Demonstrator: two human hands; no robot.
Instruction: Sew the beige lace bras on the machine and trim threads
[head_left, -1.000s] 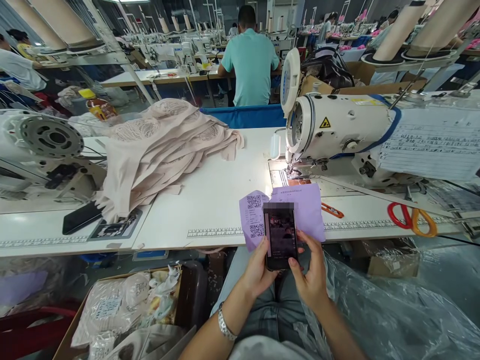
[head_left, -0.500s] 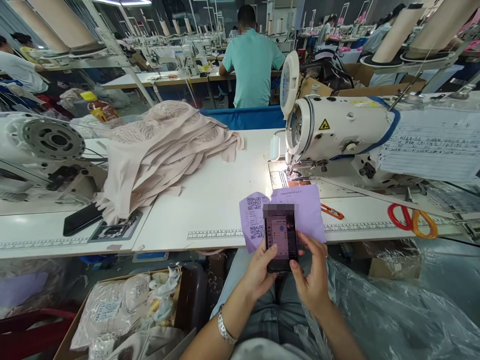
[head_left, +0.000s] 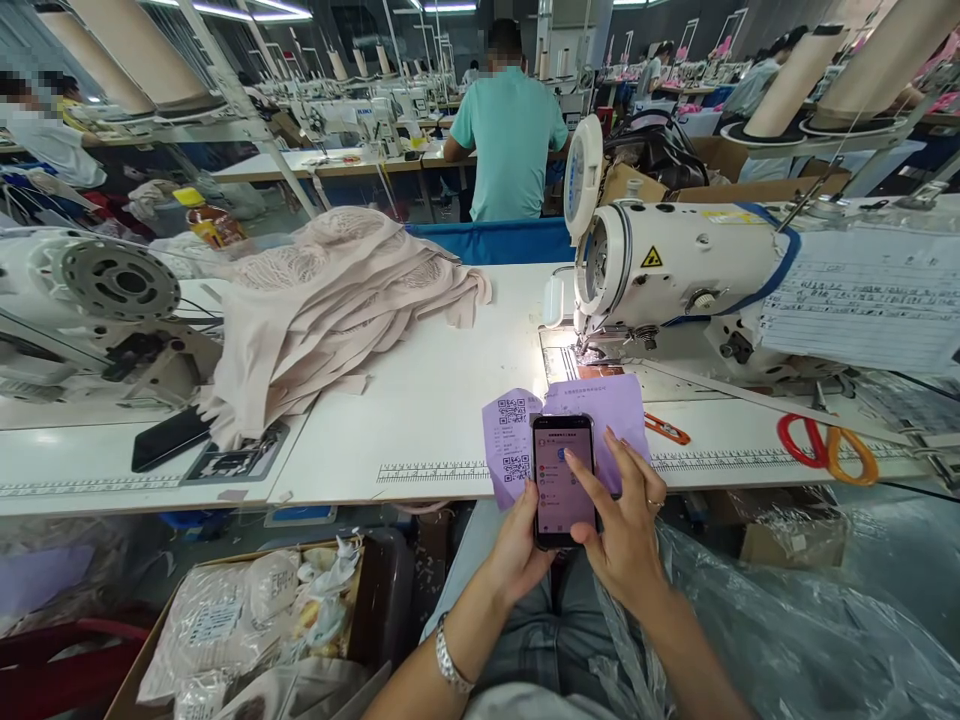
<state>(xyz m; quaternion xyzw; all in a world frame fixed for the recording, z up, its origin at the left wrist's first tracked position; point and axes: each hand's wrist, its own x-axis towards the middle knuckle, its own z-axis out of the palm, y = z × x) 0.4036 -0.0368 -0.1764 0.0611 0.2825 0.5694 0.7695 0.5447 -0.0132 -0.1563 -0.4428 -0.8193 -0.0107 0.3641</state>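
Observation:
A smartphone (head_left: 559, 495) with a lit screen is held upright over my lap, at the table's front edge. My left hand (head_left: 520, 545) grips its lower left side. My right hand (head_left: 626, 520) has its fingers spread, the index fingertip over the upper part of the screen and the thumb near the lower right edge. Behind the phone, purple sheets of paper (head_left: 619, 410) printed with QR codes lie on the white table (head_left: 442, 400). A white sewing machine (head_left: 675, 255) stands just beyond them, its lamp shining on the needle area.
Beige fabric pieces (head_left: 330, 290) are heaped left of centre, beside a black phone-like object (head_left: 171, 440). On the right lie an orange cutter (head_left: 666, 428) and scissors (head_left: 851, 455). A box of bagged goods (head_left: 225, 620) sits below left; a co-worker (head_left: 510, 140) sits ahead.
My right hand has left the phone's right side; its index finger has moved over the screen. The left hand keeps holding the phone. The view has tipped slightly upward.

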